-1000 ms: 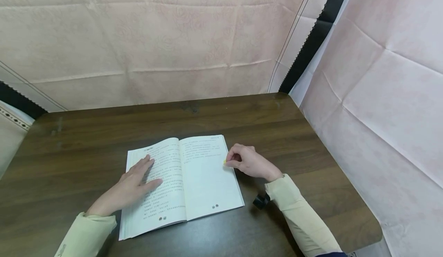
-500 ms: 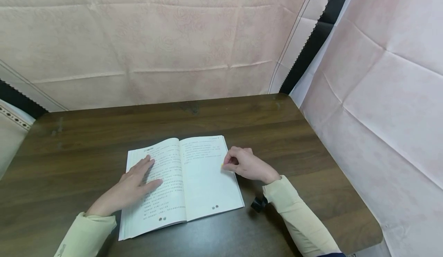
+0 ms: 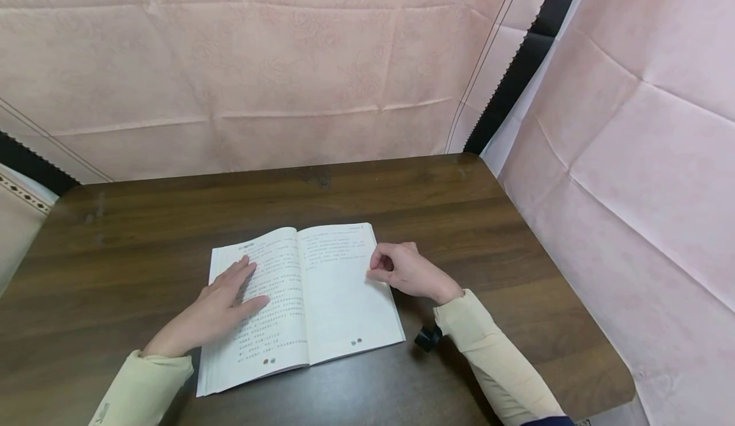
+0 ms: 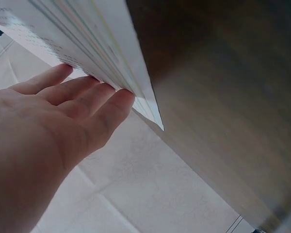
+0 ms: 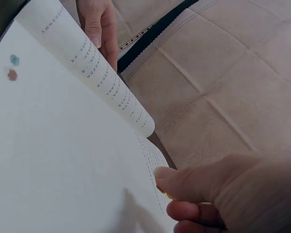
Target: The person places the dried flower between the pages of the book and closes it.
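An open book (image 3: 347, 308) lies on the table, printed text covering its left page and the top of its right page. My left hand (image 3: 215, 308) rests on the left page with fingers extended; in the left wrist view its fingertips (image 4: 126, 97) lie along the outer page edges. Over the right page's outer edge, my right hand (image 3: 410, 273) pinches a small yellow piece (image 5: 169, 196) between thumb and finger. Most of that piece is hidden by the fingers, and I cannot tell what it is. The right wrist view shows it close over the page.
The brown wooden table (image 3: 488, 235) extends around the book. Pale pink patterned cloth (image 3: 287, 69) hangs behind it, and another cloth panel (image 3: 649, 177) stands along the right side. A black device (image 3: 426, 338) sits under my right wrist.
My right hand has shifted slightly left and down over the right page, carrying the small yellow piece. The left hand and the book look the same.
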### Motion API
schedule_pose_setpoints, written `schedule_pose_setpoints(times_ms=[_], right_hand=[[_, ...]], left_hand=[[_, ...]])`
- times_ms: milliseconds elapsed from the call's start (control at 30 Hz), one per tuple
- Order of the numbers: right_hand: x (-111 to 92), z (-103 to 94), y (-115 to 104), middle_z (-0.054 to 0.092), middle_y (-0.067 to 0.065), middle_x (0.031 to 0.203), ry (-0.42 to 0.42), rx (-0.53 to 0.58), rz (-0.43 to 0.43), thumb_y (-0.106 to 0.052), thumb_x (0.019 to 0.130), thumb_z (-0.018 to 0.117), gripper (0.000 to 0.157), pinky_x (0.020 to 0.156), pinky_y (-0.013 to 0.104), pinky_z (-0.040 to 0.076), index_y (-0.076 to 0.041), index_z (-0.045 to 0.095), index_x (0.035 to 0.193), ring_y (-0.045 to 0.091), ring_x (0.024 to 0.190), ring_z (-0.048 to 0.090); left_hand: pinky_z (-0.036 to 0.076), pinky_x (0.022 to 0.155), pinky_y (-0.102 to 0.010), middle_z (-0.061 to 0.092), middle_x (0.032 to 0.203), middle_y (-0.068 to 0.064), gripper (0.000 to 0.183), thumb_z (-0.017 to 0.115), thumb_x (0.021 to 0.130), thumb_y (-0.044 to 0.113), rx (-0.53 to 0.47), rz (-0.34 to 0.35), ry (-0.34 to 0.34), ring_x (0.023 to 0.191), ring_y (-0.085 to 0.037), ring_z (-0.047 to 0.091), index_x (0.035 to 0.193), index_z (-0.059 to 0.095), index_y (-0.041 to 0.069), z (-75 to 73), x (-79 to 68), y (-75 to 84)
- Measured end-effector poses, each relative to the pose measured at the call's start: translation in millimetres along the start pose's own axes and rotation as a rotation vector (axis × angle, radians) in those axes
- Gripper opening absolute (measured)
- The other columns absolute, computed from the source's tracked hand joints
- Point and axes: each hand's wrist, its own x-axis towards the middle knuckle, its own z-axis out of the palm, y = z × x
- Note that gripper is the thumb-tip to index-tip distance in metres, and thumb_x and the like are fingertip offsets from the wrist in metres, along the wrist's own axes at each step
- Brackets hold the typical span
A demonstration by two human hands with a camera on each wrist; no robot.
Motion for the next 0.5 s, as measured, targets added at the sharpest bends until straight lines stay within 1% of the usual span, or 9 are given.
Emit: schedule_pose_setpoints(times_ms=[67,333,500], right_hand=[[0.1,-0.1,-0.4,0.061,-0.007,0.078,-0.001,0.009,0.003,-0.023,0.087,0.076,0.013,0.064,0.026,0.05,-0.021,0.062,0.088,0.011,0.073,0.056],[0.3,0.7,-1.5,0.06,-0.005,0.078,0.007,0.038,0.004,-0.018,0.086,0.075,0.014,0.063,0.026,0.05,-0.02,0.062,0.089,0.012,0.073,0.056],[-0.4,1.1,-2.7,0.06,-0.005,0.078,0.013,0.042,-0.012,-0.016,0.087,0.075,0.014,0.063,0.026,0.049,-0.019,0.062,0.09,0.013,0.073,0.055]], left_hand=[[0.012,0.104,-0.074,0.014,0.158,-0.025,0.09,0.057,0.091,0.058,0.003,-0.002,-0.001,0.142,-0.049,0.013,0.15,0.027,-0.002,0.2,0.6,-0.6],[0.01,0.104,-0.073,0.013,0.159,-0.023,0.091,0.055,0.091,0.061,0.003,-0.017,-0.014,0.144,-0.046,0.011,0.152,0.025,0.0,0.4,0.2,-0.7],[0.012,0.106,-0.072,0.012,0.16,-0.022,0.09,0.054,0.091,0.06,-0.009,-0.007,-0.017,0.144,-0.046,0.01,0.152,0.024,0.0,0.1,-1.5,-0.4]])
